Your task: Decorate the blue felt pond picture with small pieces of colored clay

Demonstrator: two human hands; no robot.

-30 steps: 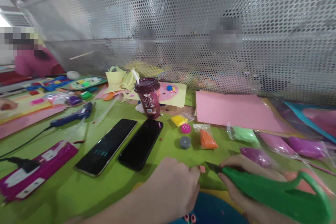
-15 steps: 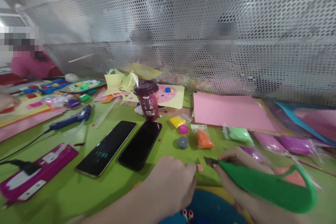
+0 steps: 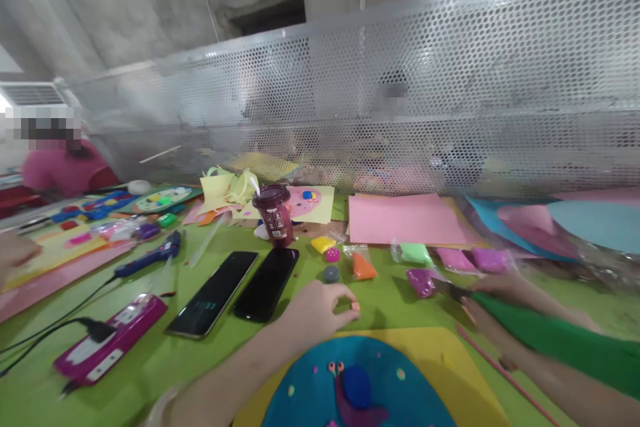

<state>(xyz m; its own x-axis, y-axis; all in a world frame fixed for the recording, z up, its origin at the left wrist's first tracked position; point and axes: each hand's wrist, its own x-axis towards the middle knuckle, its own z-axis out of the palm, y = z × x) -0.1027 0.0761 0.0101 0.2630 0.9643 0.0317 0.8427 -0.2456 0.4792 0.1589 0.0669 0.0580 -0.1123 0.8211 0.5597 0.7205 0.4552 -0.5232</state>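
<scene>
My left hand (image 3: 315, 310) rests on the green table, its fingertips pinched on a tiny pink piece (image 3: 355, 307). My right hand (image 3: 493, 310) is closed around green-handled scissors (image 3: 550, 340), whose dark blades (image 3: 447, 289) point left toward a purple clay bag (image 3: 421, 281). The two hands are apart. Below them lies a blue felt shape (image 3: 360, 387) with a small snail figure, on a yellow sheet (image 3: 445, 363).
Two dark phones (image 3: 235, 290), a maroon cup (image 3: 274, 215), small clay bags and caps, a pink sheet (image 3: 405, 219), a blue glue gun (image 3: 150, 257) and a magenta power strip (image 3: 113, 340) lie around. A perforated metal screen (image 3: 400, 113) stands behind. Another person in pink sits far left.
The view has tilted up and back. My right hand with the scissors has drawn away to the right, off the pink piece; my left hand still pinches it.
</scene>
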